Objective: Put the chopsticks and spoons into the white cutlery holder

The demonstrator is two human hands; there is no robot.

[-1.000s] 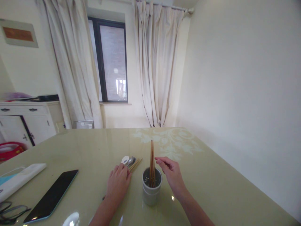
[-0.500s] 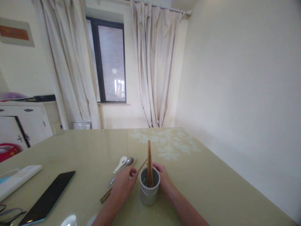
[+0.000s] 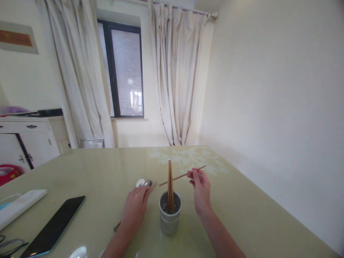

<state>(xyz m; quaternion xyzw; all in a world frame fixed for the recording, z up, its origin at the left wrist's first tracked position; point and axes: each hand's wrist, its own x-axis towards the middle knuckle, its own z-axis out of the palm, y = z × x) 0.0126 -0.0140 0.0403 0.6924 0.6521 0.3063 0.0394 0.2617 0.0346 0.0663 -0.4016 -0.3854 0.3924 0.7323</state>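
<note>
A grey cylindrical holder [image 3: 170, 218] stands on the pale green table [image 3: 242, 215] with a pair of brown chopsticks [image 3: 170, 186] upright in it. My right hand [image 3: 200, 191] is raised to the holder's right and pinches one chopstick [image 3: 182, 175], held nearly level above the holder. My left hand [image 3: 134, 208] rests palm down, fingers closed over more chopsticks lying on the table left of the holder. A white spoon [image 3: 139, 182] and a metal spoon [image 3: 147, 183] lie just beyond its fingertips.
A dark tablet [image 3: 53, 225] lies at the near left, with a white flat object [image 3: 18, 206] and glasses [image 3: 10, 246] beyond it. A white cabinet [image 3: 29, 138] and a red basin [image 3: 8, 172] stand at the left. Curtains and a window fill the far wall.
My right hand rose from beside the holder with a single chopstick pinched in it. My left hand slid back over the chopsticks on the table.
</note>
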